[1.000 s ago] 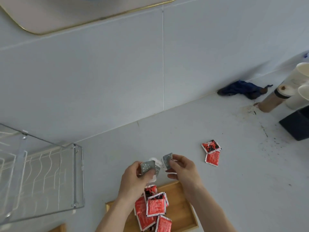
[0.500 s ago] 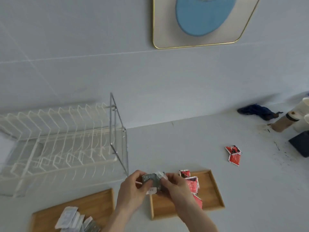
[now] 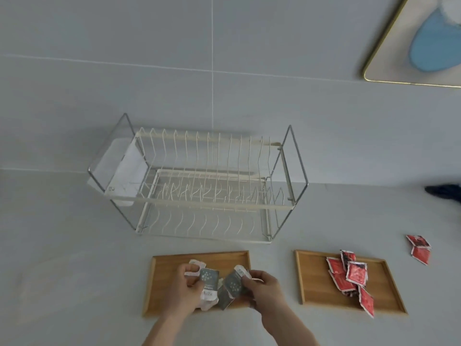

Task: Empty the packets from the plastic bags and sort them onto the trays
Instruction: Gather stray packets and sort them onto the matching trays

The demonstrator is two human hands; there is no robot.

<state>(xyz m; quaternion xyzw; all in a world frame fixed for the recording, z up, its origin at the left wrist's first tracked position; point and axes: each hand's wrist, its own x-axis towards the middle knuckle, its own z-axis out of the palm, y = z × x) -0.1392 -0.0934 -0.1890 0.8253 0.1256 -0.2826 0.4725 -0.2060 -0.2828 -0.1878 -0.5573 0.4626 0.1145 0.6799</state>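
Two trays: wooden, side by side on the pale counter [image 3: 74,283], in front of the dish rack.
Left tray [image 3: 174,263]: holds a few grey and white packets under the hands; exact count cannot be told.
Right tray [image 3: 311,283]: holds a loose heap of red packets [image 3: 349,275], the lowest one hanging over the near edge.
Left hand [image 3: 185,288]: closed on a grey packet [image 3: 209,277], thumb on its face, a white packet [image 3: 197,264] showing behind the fingers, all just above the left tray.
Right hand [image 3: 262,287]: pinching a second grey packet [image 3: 233,283] with a white barcode end, tilted, its lower corner near the packets on the tray.
Loose red packets [image 3: 420,248]: two, overlapping, on the counter to the right of the right tray, apart from it.
Dish rack [image 3: 204,191]: white wire with chrome end frames, two levels, standing against the wall behind the trays; a white plastic holder sits at its left end.
Dark blue cloth [image 3: 446,192]: at the far right edge, on the counter, partly cut off.
Wall [image 3: 224,58]: grey tile; a gold-edged frame [image 3: 379,56] with a blue shape hangs at upper right.
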